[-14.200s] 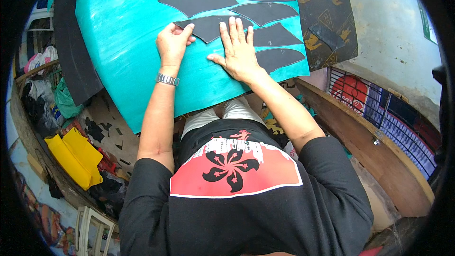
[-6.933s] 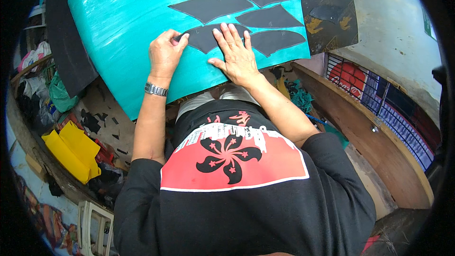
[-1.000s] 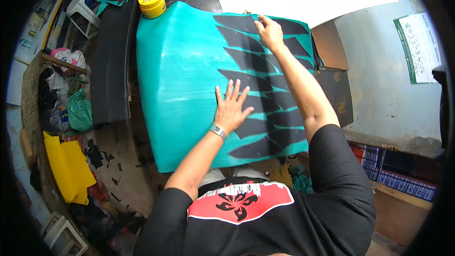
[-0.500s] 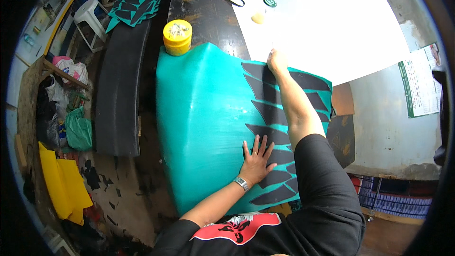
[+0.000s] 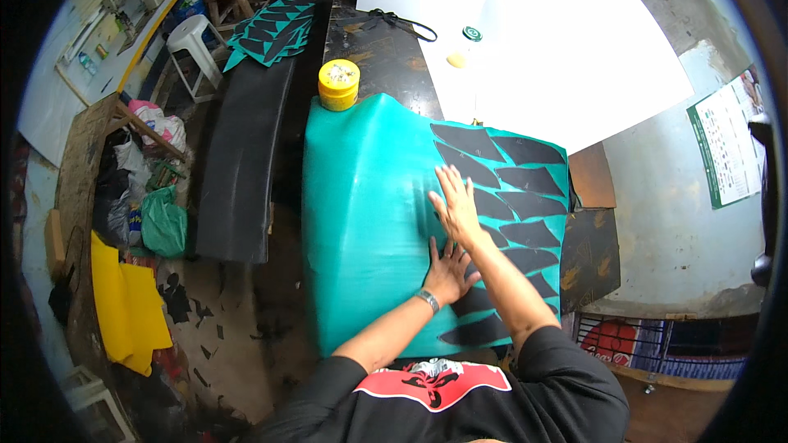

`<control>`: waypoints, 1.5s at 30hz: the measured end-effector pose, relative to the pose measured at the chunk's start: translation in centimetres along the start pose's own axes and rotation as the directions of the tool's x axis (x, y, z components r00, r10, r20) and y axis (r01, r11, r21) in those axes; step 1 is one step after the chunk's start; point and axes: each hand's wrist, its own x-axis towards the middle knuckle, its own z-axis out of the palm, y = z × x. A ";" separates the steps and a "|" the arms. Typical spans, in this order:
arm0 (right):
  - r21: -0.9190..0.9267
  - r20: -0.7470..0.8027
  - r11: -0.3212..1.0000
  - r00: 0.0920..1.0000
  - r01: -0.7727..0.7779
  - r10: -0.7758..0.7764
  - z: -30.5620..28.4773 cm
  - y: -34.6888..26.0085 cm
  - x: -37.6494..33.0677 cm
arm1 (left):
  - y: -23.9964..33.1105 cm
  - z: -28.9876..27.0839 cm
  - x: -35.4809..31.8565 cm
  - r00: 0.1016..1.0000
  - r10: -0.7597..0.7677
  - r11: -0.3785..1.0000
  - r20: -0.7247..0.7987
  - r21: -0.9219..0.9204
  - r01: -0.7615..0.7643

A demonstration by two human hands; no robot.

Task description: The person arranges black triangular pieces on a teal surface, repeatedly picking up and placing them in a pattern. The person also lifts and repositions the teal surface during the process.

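A teal sheet (image 5: 361, 221) drapes over the table, with several black leaf-shaped pieces (image 5: 529, 181) in rows on its right half. My left hand (image 5: 450, 275) lies on the sheet with fingers spread, beside the lower black pieces. Just beyond it, my right hand (image 5: 456, 209) is open and holds nothing, over the border between bare teal and the black pieces. Whether its palm touches the sheet, I cannot tell. A small, thin item (image 5: 477, 121) lies at the sheet's far edge, too small to name.
A yellow tub (image 5: 339, 86) stands at the sheet's far left corner. Beyond are a white board (image 5: 558, 49), a green lid (image 5: 472, 34) and a black strap (image 5: 402, 23). Left, a long black bench (image 5: 246, 156) carries teal-and-black cut sheets (image 5: 271, 29); a white stool (image 5: 194, 49) stands beside it.
My right hand has come back from the sheet's far edge to beside my left hand, its fingers now spread. My left hand stays on the sheet. The view has shifted a little.
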 end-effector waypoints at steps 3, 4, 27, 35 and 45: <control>-0.024 0.078 0.978 0.975 -0.205 0.206 -0.9 0.1 -7.6 | -0.9 -0.9 0.4 0.997 -0.041 0.969 -0.059 -0.245 0.025; -0.056 0.123 0.968 0.960 -0.246 0.251 -1.0 0.6 -9.3 | -1.6 -1.7 0.4 0.997 -0.032 0.951 -0.074 -0.309 0.007; -0.223 -0.002 0.852 0.874 -0.474 0.486 8.8 -10.4 -8.8 | -36.6 -3.9 -49.6 0.600 -0.768 0.179 0.221 -0.826 0.534; -0.301 0.101 0.717 0.726 -0.629 0.680 11.4 -13.7 -8.0 | -46.2 -7.4 -66.0 0.374 -0.877 0.262 0.302 -0.353 0.898; -0.162 0.249 0.664 0.621 -0.730 0.743 10.8 -10.5 -7.7 | -54.6 -11.1 -61.2 0.468 -0.868 0.296 0.167 -0.583 0.757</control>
